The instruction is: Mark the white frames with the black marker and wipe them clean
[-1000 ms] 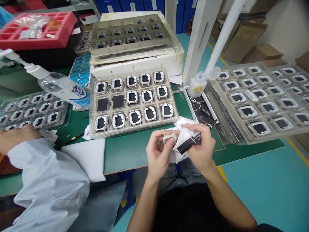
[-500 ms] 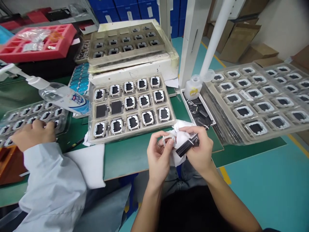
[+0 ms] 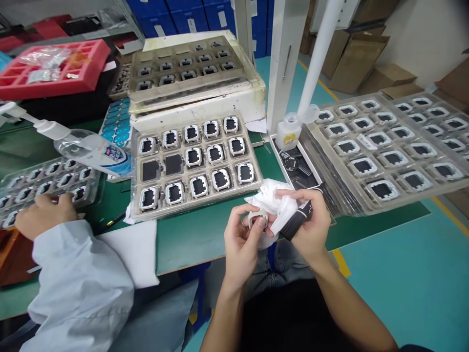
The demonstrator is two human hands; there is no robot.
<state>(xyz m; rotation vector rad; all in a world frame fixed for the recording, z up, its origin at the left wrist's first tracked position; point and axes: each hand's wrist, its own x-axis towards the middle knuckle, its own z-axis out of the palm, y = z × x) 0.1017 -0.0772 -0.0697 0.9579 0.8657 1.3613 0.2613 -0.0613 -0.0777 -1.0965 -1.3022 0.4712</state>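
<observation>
Tray [image 3: 205,204] of square frames [image 3: 199,186] beyond left hand [image 3: 240,242] pinching one frame [image 3: 257,216], right hand [image 3: 311,230] gripping cloth [image 3: 273,198].

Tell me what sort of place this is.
Probably a factory assembly bench: trays of identical square frames cover the green table; the left hand holds one frame, the right hand a white cloth.

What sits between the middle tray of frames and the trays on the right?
Head view: a narrow white tray of black parts, a small white bottle at its far end.
</observation>
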